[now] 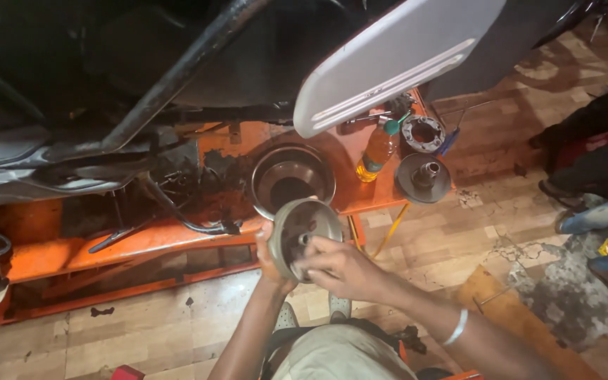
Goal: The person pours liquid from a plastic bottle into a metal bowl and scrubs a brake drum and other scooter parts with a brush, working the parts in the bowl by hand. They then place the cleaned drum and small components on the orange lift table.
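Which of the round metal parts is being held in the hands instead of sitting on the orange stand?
The ribbed grey drum, gripped by the left hand and right hand. The dark bowl, the disc with a centre shaft and the ring rest on the stand.

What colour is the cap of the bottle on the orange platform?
Green; the cap tops a bottle of yellow-orange liquid, head view.

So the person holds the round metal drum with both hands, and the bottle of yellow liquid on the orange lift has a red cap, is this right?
Not quite. The head view shows the bottle has a green cap, not red. The rest holds: the left hand and right hand both hold the drum, and the bottle stands on the orange lift.
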